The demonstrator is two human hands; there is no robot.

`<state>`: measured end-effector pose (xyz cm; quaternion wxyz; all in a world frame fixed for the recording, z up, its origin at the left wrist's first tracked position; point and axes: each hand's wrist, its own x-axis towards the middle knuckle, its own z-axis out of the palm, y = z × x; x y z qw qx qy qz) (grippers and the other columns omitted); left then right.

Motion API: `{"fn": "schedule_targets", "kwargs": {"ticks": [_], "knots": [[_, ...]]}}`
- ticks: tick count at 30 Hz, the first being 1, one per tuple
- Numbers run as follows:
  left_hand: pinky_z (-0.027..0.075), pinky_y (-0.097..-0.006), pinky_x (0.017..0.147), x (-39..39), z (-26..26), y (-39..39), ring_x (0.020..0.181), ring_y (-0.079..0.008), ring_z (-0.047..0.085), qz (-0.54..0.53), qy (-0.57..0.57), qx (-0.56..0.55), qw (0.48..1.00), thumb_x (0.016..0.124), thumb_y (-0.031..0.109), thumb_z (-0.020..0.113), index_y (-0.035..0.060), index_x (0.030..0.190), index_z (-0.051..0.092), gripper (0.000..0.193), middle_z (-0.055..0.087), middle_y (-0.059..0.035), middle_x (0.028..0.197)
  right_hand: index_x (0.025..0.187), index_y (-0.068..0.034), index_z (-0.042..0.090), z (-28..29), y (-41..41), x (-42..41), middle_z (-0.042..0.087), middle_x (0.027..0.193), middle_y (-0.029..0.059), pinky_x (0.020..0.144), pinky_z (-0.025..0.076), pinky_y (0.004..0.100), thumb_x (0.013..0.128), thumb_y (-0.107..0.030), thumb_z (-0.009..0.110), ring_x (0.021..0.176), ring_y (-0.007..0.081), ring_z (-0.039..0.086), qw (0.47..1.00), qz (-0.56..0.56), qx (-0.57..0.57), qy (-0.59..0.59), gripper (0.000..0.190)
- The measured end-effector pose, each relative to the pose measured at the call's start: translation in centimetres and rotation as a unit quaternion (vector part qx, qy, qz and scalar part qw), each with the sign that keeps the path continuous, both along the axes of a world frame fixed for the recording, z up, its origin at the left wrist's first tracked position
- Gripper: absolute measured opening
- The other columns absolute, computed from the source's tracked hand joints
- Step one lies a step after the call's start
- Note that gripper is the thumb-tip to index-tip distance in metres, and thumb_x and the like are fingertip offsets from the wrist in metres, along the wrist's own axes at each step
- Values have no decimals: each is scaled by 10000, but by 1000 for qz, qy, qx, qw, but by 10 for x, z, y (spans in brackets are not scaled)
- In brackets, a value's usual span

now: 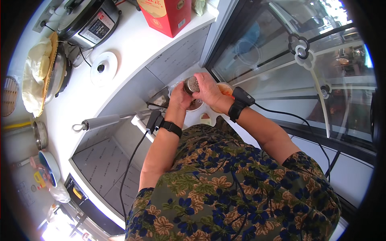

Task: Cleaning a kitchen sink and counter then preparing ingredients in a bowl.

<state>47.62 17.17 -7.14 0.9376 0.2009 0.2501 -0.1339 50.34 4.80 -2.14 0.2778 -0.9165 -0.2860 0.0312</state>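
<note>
A small metal container with a perforated, shaker-like top (191,85) is tilted between my two hands. My left hand (178,95) wraps its near-left side, and my right hand (208,89) grips it from the right with fingers over the top. Right below them sits a round vessel with brownish contents (196,104), partly covered by my hands. Beside my right wrist stands a bowl holding orange-red food (226,89), half hidden by the wrist. Closer to my body lies a small pale object with a reddish-brown patch (206,119), too small to name.
A white curved counter (129,45) runs along the left, bearing an electric pressure cooker (90,25), a white lid (104,68) and a red box (167,15). A rolled grey cylinder with a loop (99,123) juts out near my left forearm. Glass door panels (271,69) stand on the right.
</note>
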Motion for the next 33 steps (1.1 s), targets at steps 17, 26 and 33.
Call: {"fn": "schedule_targets", "kwargs": {"ticks": [17, 26, 33], "knots": [[432, -449, 898, 6, -41, 16, 992, -301, 539, 101, 139, 33, 985, 928, 202, 256, -7, 1079, 465, 332, 540, -161, 1076, 1105, -15, 454, 39, 15, -15, 491, 1078, 149, 907, 356, 412, 660, -57, 579, 1031, 310, 451, 991, 67, -18, -114, 464], [441, -442, 849, 0, -54, 22, 927, -301, 554, 72, -4, -19, 997, 883, 184, 425, 0, 1027, 495, 244, 560, -162, 1030, 1186, -6, 356, -10, 12, -10, 484, 1086, 231, 822, 409, 412, 652, -275, 698, 986, 384, 480, 969, -72, 82, 222, 688], [440, -342, 764, -5, -18, -8, 909, -179, 514, 76, -68, 70, 992, 854, 275, 537, 53, 1016, 489, 279, 534, -59, 967, 1158, -26, 378, -16, 1, -6, 490, 1057, 205, 841, 399, 403, 597, -213, 706, 979, 366, 480, 966, -123, 121, 193, 676]]}}
